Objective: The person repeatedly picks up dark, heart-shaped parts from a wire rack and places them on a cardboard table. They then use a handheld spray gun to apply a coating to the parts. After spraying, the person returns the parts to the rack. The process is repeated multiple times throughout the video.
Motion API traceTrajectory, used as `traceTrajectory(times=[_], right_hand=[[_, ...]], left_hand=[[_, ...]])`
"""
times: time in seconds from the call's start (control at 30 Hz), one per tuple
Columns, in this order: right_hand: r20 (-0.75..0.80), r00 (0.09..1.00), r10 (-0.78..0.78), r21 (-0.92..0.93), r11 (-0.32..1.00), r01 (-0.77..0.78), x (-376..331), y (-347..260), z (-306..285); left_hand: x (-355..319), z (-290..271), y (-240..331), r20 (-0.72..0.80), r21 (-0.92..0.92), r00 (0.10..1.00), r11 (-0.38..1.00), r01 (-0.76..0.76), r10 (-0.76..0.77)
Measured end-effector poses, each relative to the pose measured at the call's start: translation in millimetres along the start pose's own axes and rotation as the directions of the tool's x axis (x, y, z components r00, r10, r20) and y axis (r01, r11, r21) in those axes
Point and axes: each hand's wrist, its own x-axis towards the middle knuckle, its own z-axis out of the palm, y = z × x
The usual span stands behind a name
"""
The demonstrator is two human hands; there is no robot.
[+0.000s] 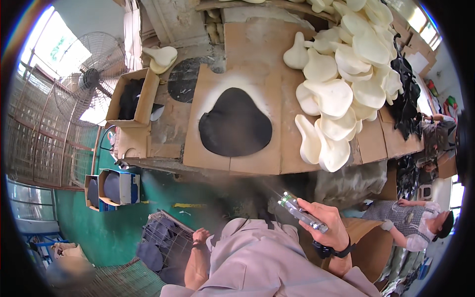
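Observation:
In my right hand (pixel 330 228), fingers wrapped round it, is a slim silver spray gun (pixel 303 213) with green bits near its front end, held off the table's near edge. On the cardboard (pixel 198 148) in front of me lies a black, rounded-triangular piece of material (pixel 235 123), with a whitish spray halo along its far edge. My left hand (pixel 200 236) hangs low at my side beside a wire basket (pixel 170 220), its fingers loosely apart with nothing seen in them. Neither hand touches the black piece.
Many cream saddle-shaped foam pads (pixel 336 94) are heaped on the table's right. Black pieces (pixel 405 94) hang beyond them. An open cardboard box (pixel 143 99) and a large wire fan (pixel 89 79) are at left. Boxes (pixel 118 188) stand on the green floor. Another person (pixel 413 222) is at right.

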Motion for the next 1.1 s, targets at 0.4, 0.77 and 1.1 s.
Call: traceTrajectory(times=[0.4, 0.77, 1.1], right_hand=[[-0.279, 0.944, 0.176, 0.027, 0.984, -0.176, -32.1, 23.6, -12.9], [-0.396, 0.914, 0.086, 0.052, 0.996, -0.071, 17.8, 23.6, -7.2], [-0.221, 0.975, -0.027, 0.019, 0.999, 0.032, 46.6, 9.4, -1.3]], left_hand=[[31.0, 4.9, 42.6, -0.050, -0.646, 0.966, 0.746, 0.161, -0.253], [40.4, 13.0, 79.0, -0.280, -0.230, 0.926, 0.954, 0.194, -0.255], [22.3, -7.5, 23.7, 0.119, -0.806, 0.971, 0.550, 0.217, -0.209]])
